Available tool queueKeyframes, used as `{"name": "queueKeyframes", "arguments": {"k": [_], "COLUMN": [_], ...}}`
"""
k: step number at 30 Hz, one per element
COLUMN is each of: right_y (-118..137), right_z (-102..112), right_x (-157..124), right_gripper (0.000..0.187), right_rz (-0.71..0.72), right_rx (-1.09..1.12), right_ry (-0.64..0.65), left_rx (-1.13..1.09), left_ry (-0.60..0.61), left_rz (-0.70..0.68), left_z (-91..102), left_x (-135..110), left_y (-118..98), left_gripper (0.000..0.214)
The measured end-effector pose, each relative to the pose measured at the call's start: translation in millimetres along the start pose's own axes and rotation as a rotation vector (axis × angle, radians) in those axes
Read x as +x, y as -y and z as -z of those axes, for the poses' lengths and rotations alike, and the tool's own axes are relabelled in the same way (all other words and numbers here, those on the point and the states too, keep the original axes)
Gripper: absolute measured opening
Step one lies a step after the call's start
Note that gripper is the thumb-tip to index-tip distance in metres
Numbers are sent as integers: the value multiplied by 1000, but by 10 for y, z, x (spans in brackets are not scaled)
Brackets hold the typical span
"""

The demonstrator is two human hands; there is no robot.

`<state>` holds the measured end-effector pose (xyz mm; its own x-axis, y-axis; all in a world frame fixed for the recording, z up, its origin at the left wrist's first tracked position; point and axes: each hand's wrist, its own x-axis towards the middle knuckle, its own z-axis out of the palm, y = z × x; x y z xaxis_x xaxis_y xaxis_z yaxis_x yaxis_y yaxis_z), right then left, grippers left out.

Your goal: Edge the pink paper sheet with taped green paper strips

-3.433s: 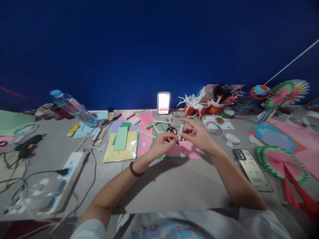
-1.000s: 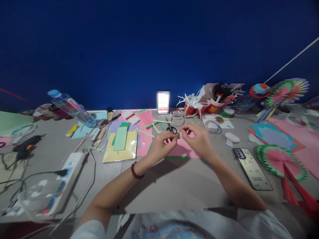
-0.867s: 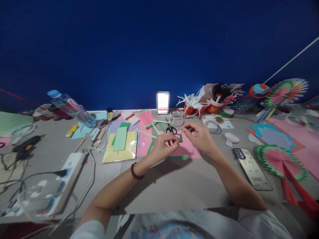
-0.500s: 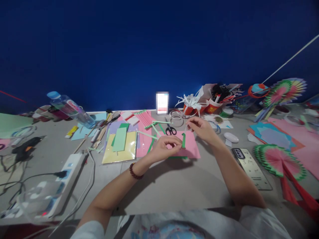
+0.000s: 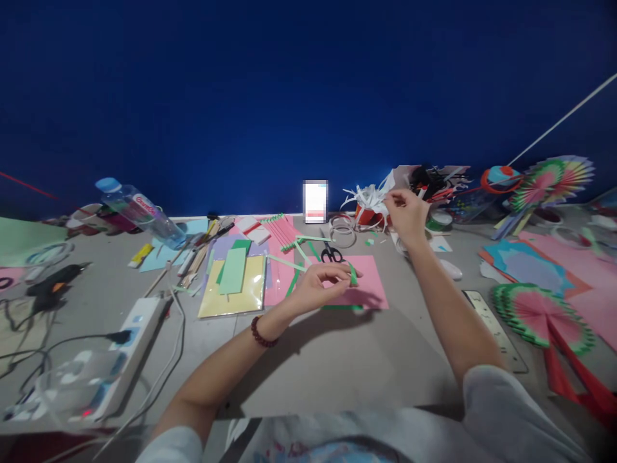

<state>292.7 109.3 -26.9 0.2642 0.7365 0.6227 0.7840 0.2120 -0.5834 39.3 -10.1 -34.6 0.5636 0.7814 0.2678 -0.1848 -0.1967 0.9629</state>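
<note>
My left hand (image 5: 324,286) is closed in a pinch on a small curled green paper strip (image 5: 353,275), just above a pink paper sheet (image 5: 372,276). My right hand (image 5: 405,212) is at the back right, its fingertips pinched against the white paper strips (image 5: 370,196) that spill out of a red cup (image 5: 365,216). Whether a strip of its own is between those fingers cannot be made out. Dark-handled scissors (image 5: 331,254) lie at the back edge of the pink sheet, beyond my left hand.
To the left, green paper pieces (image 5: 232,271) rest on a yellow pack (image 5: 212,302). A power strip (image 5: 132,350) with cables and a tilted bottle (image 5: 144,209) are further left. At the right are a phone (image 5: 491,328), a white mouse-like object (image 5: 452,270) and a pink-green paper fan (image 5: 535,315).
My right hand has moved away from my left, back and to the right, up to the red cup. My left hand stays in place; the green strip's upper end now curls closer to the fingers.
</note>
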Motion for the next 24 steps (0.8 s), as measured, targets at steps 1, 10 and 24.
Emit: {"name": "queueKeyframes", "arguments": {"k": [1,10,24], "right_y": [-31,-211,710], "right_z": [-43,-317,377], "right_x": [72,203,-624], "right_gripper": [21,20,18], "right_rz": [36,166,412], "right_rx": [-96,-351,221], "right_ry": [1,332,275], "left_rx": [-11,12,-41], "left_ry": [-11,-98,-169], "left_rz": [10,10,80], "left_z": [2,30,29], "left_x": [0,21,37], "left_y": [8,44,14], "left_gripper": [26,23,27]}}
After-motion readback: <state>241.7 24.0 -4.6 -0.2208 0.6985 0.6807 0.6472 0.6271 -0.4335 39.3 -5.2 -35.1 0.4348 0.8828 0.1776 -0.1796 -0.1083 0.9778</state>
